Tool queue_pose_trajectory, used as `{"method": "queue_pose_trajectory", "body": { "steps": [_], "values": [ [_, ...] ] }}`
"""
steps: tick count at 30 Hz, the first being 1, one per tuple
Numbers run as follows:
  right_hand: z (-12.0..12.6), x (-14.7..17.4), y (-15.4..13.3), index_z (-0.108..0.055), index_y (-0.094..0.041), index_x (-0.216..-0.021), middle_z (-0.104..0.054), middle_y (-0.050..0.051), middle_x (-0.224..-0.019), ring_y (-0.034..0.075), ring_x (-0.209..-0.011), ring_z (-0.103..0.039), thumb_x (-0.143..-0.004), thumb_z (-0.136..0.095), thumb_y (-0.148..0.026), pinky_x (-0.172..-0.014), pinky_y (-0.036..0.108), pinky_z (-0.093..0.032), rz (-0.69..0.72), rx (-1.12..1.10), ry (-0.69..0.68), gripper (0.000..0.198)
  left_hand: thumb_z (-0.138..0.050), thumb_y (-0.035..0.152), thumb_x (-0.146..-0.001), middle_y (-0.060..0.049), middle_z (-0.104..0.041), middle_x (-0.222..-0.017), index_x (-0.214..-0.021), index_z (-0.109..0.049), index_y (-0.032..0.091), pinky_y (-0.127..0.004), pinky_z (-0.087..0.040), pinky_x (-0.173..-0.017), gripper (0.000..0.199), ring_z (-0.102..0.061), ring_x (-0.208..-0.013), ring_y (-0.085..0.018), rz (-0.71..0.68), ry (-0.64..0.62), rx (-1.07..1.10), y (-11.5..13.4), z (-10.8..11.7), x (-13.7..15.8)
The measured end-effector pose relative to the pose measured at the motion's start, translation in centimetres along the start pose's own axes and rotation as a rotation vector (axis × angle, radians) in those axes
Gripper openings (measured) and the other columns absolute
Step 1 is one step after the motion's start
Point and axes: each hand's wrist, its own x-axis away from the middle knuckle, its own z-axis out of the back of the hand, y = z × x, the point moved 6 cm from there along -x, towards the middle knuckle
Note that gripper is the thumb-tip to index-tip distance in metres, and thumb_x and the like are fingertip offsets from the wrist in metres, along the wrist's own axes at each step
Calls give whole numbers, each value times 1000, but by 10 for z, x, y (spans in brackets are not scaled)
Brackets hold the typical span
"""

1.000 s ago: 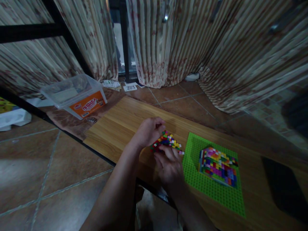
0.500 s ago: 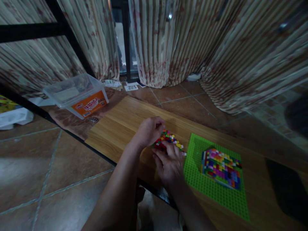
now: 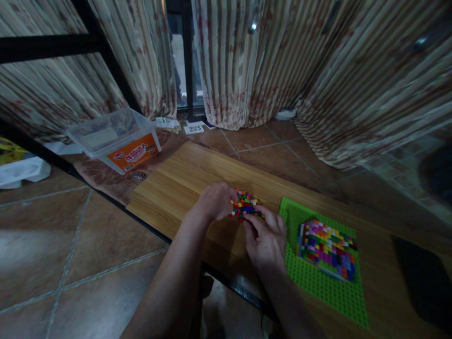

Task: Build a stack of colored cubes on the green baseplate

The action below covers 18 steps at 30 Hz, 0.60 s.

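Note:
A loose pile of small multicoloured toy bricks (image 3: 246, 203) lies on the wooden table between my two hands. My left hand (image 3: 216, 201) rests at the pile's left side, its back towards me and wrist bent; its fingertips are mostly hidden. On the right side, my right hand (image 3: 267, 233) is low over the table, fingers apart and curved around the pile, thumb and index tip touching its near edge. Just right of that hand lies a green studded baseplate (image 3: 326, 301). A thick block of joined colourful bricks (image 3: 326, 249) sits on it.
The wooden table (image 3: 176, 183) runs diagonally, with a dark flat object (image 3: 420, 278) at its right end. Beyond the left end stands a clear plastic bin (image 3: 116, 139) with an orange label. Black metal bars (image 3: 113, 70) cross the left side; striped curtains (image 3: 229, 61) hang behind.
My right hand has moved right, off the middle of the pile to its right edge. My left hand has dropped slightly to the pile's left edge. The bricks now lie more closely bunched.

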Motion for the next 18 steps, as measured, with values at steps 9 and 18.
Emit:
{"method": "queue_pose_trajectory", "body": {
  "steps": [9, 18],
  "values": [
    [5, -1, 2, -71, -22, -97, -61, 8, -116, 26, -105, -51, -88, -53, -22, -90, 43, -41, -22, -25, 12, 20, -65, 15, -66, -8, -73, -86, -77, -76, 22, -32, -50, -81, 17, -67, -87, -24, 41, -29, -129, 3, -4, 2],
    [8, -2, 3, -71, -24, -98, -61, 8, -117, 25, -106, -52, -88, -52, -22, -89, 43, -41, -42, -49, 15, 21, -67, 14, -65, -9, -72, -95, -74, -73, 18, -33, -49, -86, 12, -65, -93, -23, -39, -16, -142, 8, -8, 1]
  ]
}}
